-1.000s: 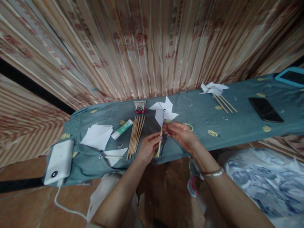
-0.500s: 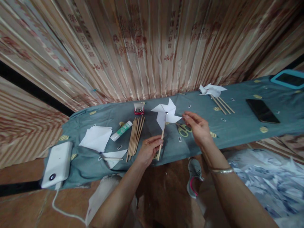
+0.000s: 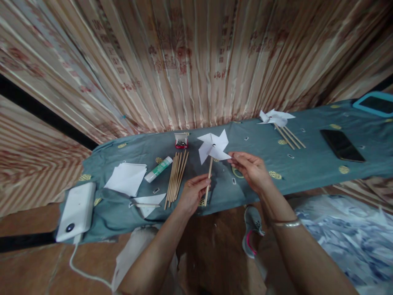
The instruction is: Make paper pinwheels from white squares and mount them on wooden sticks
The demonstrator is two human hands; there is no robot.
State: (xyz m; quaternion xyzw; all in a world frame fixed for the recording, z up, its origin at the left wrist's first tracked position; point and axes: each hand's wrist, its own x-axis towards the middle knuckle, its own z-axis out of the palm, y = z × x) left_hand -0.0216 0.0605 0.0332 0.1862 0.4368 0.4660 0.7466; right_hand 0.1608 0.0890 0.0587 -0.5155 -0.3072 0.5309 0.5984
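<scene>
My left hand [image 3: 195, 193] is closed around the wooden stick [image 3: 209, 176] of a white paper pinwheel [image 3: 211, 145]. The pinwheel stands nearly upright above the table, its blades fixed by a shiny pin at the centre. At the tip of its lower right blade, the thumb and fingers of my right hand [image 3: 247, 166] are pinched together. Behind that hand lie scissors [image 3: 238, 173] with yellow-green handles, mostly hidden. Left of my left hand is a bundle of wooden sticks [image 3: 175, 180]. A small red box of pins [image 3: 181, 141] sits open behind them.
On the cloth-covered table [image 3: 196, 141] lie a glue stick [image 3: 159, 169], a stack of white paper [image 3: 126, 179], a folded paper piece with a pen-like item [image 3: 149, 205], finished pinwheels [image 3: 278, 118], a black phone [image 3: 342, 145], a blue-framed tablet [image 3: 374, 103] and a white cabled device [image 3: 76, 211].
The pinwheel's blades have turned a little clockwise. My right hand has moved slightly left and down with the blade tip, covering more of the scissors. My left hand keeps its hold.
</scene>
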